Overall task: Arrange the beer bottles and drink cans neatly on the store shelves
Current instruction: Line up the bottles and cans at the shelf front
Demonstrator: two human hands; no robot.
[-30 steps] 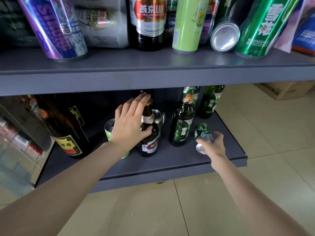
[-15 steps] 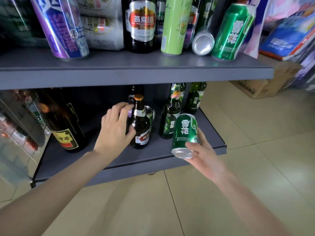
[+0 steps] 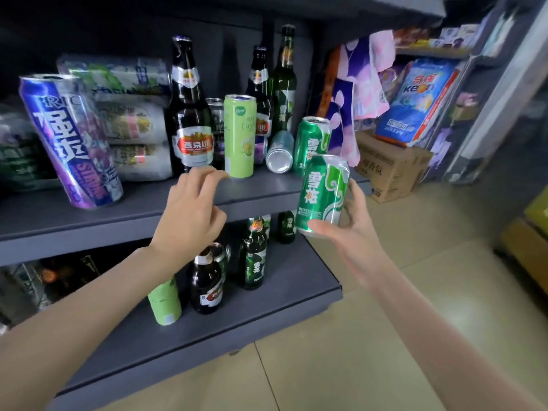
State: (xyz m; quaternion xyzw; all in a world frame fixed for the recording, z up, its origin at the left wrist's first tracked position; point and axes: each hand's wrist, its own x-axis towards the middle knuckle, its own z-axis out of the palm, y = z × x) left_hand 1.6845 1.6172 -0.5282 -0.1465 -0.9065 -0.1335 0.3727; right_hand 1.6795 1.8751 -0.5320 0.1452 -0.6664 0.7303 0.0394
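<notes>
Item, in my right grip [image 3: 341, 229]: one green can [image 3: 324, 194], upright with a slight tilt, thumb across its lower front and fingers curled round the far side. It hangs in the air in front of the right end of the upper shelf [image 3: 133, 212], touching nothing else.

Item, my left grip [image 3: 192, 215]: holding nothing, fingers loosely bent and spread, raised before the front lip of the upper shelf, fingertips near the base of the pale green tall can [image 3: 238, 140]; whether they touch it I cannot tell.

Upper shelf, left to right: one purple tall can [image 3: 71, 140], leaning; wrapped multipacks [image 3: 130, 120] stacked behind it; one dark bottle with red label [image 3: 191, 114], upright; the pale green tall can, upright just beside it; one silver can on its side [image 3: 280, 152], base toward me; a second green can [image 3: 312, 140], upright, just behind the one I hold; two further bottles [image 3: 283, 81] at the back.

Lower shelf [image 3: 267, 315]: one pale green can [image 3: 164, 301], partly hidden by my left forearm; one brown bottle [image 3: 206, 283] just beside it; one green bottle [image 3: 254, 259] to its right; another green bottle [image 3: 287, 228] further back.

Off the shelves, right: one cardboard box [image 3: 391, 170] on the floor, packaged goods [image 3: 421, 99] above it.
</notes>
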